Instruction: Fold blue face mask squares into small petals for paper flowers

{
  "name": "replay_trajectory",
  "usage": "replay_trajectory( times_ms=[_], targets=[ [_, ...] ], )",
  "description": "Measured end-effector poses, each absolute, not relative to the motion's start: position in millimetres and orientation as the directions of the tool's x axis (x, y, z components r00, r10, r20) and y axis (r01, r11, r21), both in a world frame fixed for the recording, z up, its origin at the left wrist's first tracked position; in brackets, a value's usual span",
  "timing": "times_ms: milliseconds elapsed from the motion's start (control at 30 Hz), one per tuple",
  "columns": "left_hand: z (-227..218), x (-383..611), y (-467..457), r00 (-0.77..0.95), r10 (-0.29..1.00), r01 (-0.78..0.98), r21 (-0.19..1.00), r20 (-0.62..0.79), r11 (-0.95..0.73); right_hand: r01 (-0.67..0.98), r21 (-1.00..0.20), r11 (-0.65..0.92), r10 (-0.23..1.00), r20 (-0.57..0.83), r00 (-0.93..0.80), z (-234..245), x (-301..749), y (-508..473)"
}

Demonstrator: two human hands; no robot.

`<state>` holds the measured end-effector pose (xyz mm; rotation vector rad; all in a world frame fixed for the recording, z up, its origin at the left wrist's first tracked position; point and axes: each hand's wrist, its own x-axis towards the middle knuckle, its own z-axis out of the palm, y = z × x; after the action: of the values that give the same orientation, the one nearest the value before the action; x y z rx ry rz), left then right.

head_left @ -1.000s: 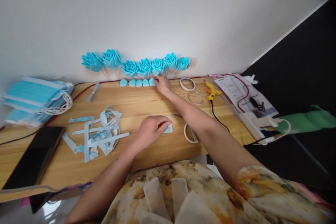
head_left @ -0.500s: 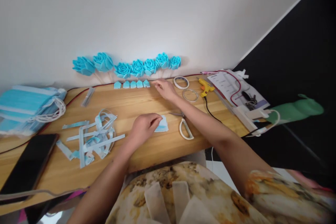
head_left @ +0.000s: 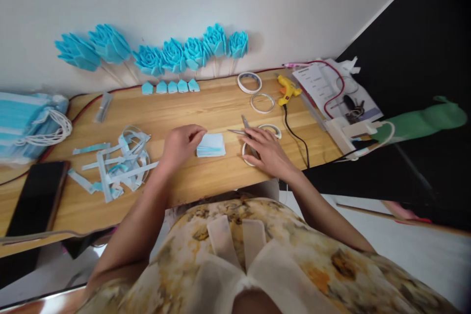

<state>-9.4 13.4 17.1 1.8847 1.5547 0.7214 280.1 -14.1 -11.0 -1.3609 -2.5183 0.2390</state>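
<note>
Scissors (head_left: 247, 127) under right hand (head_left: 267, 152), tape ring (head_left: 262, 102) just beyond

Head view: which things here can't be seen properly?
- Scissors: handles partly under the right hand; grip unclear.
- Masks: cut off by the left edge.
- Paper: print too small.
- Blue piece: left edge under the left hand.

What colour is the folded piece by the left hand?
Light blue. The small folded fabric piece by the left hand shows best in the head view.
</note>
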Motion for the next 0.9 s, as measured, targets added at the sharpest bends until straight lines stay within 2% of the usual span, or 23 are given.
replay_trajectory(
  times_ms=[133, 233, 300, 467, 567, 700, 800, 900],
  targets=[
    [12.4, -9.9, 15.3, 0.163, 0.986, 0.668, 0.731, 0.041, -0.141, 0.864, -0.242, 0.442, 0.897, 0.109, -0.428, -21.2, 269.7, -17.5],
    [9.5, -9.1, 16.2, 0.148, 0.987, 0.665, 0.733, 0.057, -0.142, 0.887, -0.243, 0.393, 0.919, 0.131, -0.372, -20.1, 260.0, -10.9],
    [8.9, -8.6, 16.3, 0.125, 0.990, 0.671, 0.730, 0.063, -0.131, 0.862, -0.274, 0.426, 0.902, 0.201, -0.381, -15.6, 254.3, -5.9],
    [7.6, -9.4, 17.1, 0.060, 0.994, 0.668, 0.736, 0.087, -0.105, 0.674, -0.384, 0.632, 0.775, 0.345, -0.530, -4.1, 236.6, 0.7],
    [4.4, -11.2, 18.4, 0.046, 0.992, 0.644, 0.756, 0.115, -0.118, 0.615, -0.383, 0.690, 0.724, 0.356, -0.591, -3.6, 224.6, 2.6],
    [2.3, -12.3, 19.1, 0.037, 0.989, 0.635, 0.761, 0.146, -0.136, 0.604, -0.309, 0.735, 0.678, 0.343, -0.650, -6.7, 213.5, 6.4],
    [3.7, -11.7, 18.0, 0.035, 0.988, 0.634, 0.761, 0.150, -0.138, 0.623, -0.264, 0.736, 0.676, 0.302, -0.672, -9.7, 208.9, 9.7],
    [4.2, -10.8, 16.9, 0.044, 0.984, 0.622, 0.767, 0.170, -0.160, 0.632, -0.294, 0.717, 0.697, 0.290, -0.656, -13.9, 206.5, 12.4]
  ],
)
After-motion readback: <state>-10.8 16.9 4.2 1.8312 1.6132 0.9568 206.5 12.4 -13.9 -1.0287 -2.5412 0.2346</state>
